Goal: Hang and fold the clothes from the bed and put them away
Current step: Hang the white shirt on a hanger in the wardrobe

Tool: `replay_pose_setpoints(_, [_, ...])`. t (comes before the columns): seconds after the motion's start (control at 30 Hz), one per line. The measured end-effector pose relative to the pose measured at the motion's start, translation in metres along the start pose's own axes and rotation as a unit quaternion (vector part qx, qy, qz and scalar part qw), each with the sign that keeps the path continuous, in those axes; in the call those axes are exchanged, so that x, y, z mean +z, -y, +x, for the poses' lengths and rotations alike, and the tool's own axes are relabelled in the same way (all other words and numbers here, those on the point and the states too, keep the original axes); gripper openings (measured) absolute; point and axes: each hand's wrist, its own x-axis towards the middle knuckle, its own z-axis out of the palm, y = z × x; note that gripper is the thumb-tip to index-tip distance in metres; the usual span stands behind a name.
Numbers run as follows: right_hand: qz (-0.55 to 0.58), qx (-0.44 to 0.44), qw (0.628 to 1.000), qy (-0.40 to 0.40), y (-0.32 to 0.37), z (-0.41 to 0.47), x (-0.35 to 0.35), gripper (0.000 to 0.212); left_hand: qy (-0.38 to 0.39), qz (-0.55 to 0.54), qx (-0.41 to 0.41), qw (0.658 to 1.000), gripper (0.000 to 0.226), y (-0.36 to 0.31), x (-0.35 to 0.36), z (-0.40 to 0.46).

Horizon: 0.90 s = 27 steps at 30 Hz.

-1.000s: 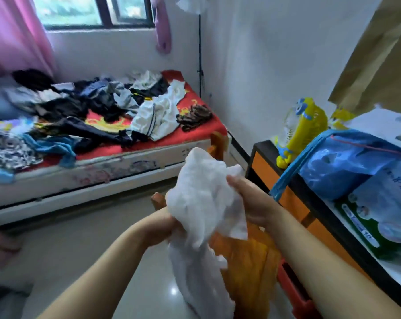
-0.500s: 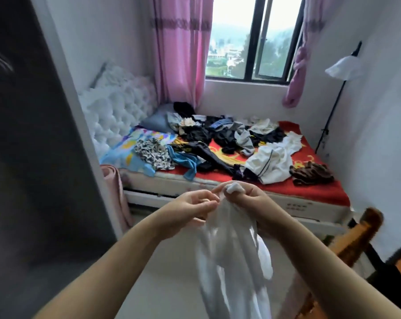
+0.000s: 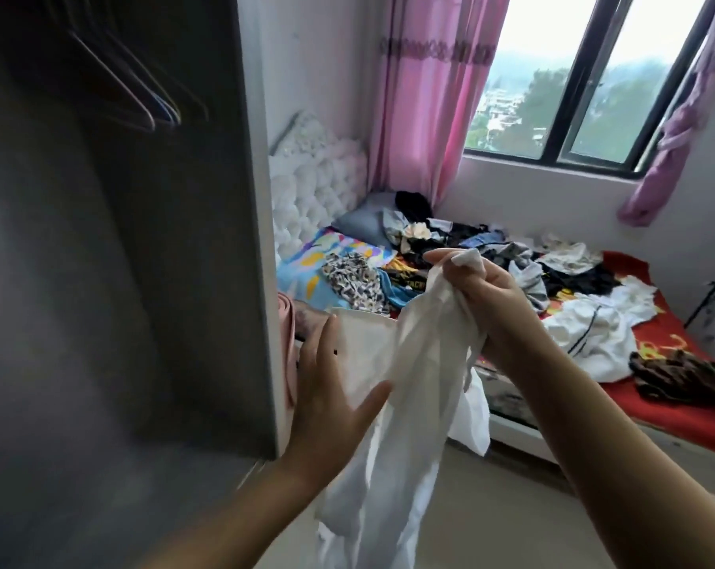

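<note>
White garment (image 3: 413, 388): held in mid-air in front of the person, between wardrobe and bed, its length hanging down toward the floor. Right hand (image 3: 481, 299): fingers curled round the bunched top of the garment, a white tip protruding above the knuckles. Left hand (image 3: 331, 388): fingers straight and spread, palm laid flat against a stretched panel of the same garment, thumb at the fabric's edge. Wardrobe (image 3: 142, 240): open, directly left of the hands, its pale front edge just beside the left hand; several wire hangers (image 3: 142, 92) hang in the upper interior, blurred. Bed (image 3: 676, 412): behind the hands, red cover, its near edge running down to the right. Loose clothes (image 3: 511, 273) cover most of its surface. Bare floor (image 3: 491, 507) lies open between the bed's edge and the wardrobe.
</note>
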Motion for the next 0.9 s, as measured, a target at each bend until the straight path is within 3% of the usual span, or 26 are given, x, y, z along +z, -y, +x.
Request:
replay_pose_setpoints(0.07, [0.031, -0.002, 0.999, 0.033, 0.0, 0.02, 0.002, 0.031, 0.058, 0.051, -0.046, 0.996, 0.089, 0.017, 0.006, 0.009])
replay_pose_setpoints(0.13, [0.046, -0.008, 0.997, 0.064, 0.0, 0.04, 0.0, 0.029, 0.138, 0.092, -0.081, 0.983, 0.052, 0.034, 0.01, 0.024])
replay_pose_setpoints(0.17, [0.047, -0.012, 0.996, 0.078, 0.0, 0.052, -0.003, 0.027, 0.143, 0.078, -0.113, 0.98, 0.026, 0.04, 0.011, 0.037])
replay_pose_setpoints(0.27, [0.016, 0.002, 0.998, 0.066, -0.008, 0.088, -0.018, 0.029, 0.07, -0.046, -0.221, 0.972, 0.024, 0.048, -0.004, 0.079])
replay_pose_setpoints(0.33, [-0.11, 0.016, 0.993, 0.028, -0.018, 0.117, -0.031, 0.028, 0.053, -0.154, -0.254, 0.954, 0.024, 0.051, -0.02, 0.11])
replay_pose_setpoints(0.4, [-0.345, -0.02, 0.938, 0.011, -0.032, 0.144, -0.037, 0.032, 0.077, -0.238, -0.258, 0.933, 0.027, 0.048, -0.035, 0.139])
replay_pose_setpoints(0.47, [-0.463, -0.101, 0.877, 0.085, -0.047, 0.159, -0.028, 0.07, 0.12, -0.261, -0.256, 0.923, 0.03, 0.044, -0.045, 0.163])
replay_pose_setpoints(0.57, [-0.433, -0.152, 0.831, 0.315, -0.066, 0.161, 0.017, 0.095, 0.195, -0.216, -0.256, 0.922, 0.027, 0.036, -0.05, 0.189])
replay_pose_setpoints(0.63, [-0.421, -0.148, 0.813, 0.374, -0.083, 0.165, 0.044, 0.083, 0.224, -0.173, -0.256, 0.924, 0.022, 0.034, -0.055, 0.199])
replay_pose_setpoints(0.7, [-0.399, -0.165, 0.84, 0.329, -0.09, 0.177, 0.061, 0.053, 0.2, -0.162, -0.26, 0.931, 0.02, 0.038, -0.067, 0.202])
replay_pose_setpoints(0.77, [-0.353, -0.178, 0.871, 0.29, -0.089, 0.189, 0.074, 0.035, 0.16, -0.123, -0.248, 0.948, 0.031, 0.046, -0.081, 0.198])
replay_pose_setpoints(0.9, [-0.292, -0.226, 0.88, 0.299, -0.068, 0.211, 0.109, 0.029, 0.118, 0.091, -0.241, 0.959, 0.055, 0.074, -0.098, 0.184])
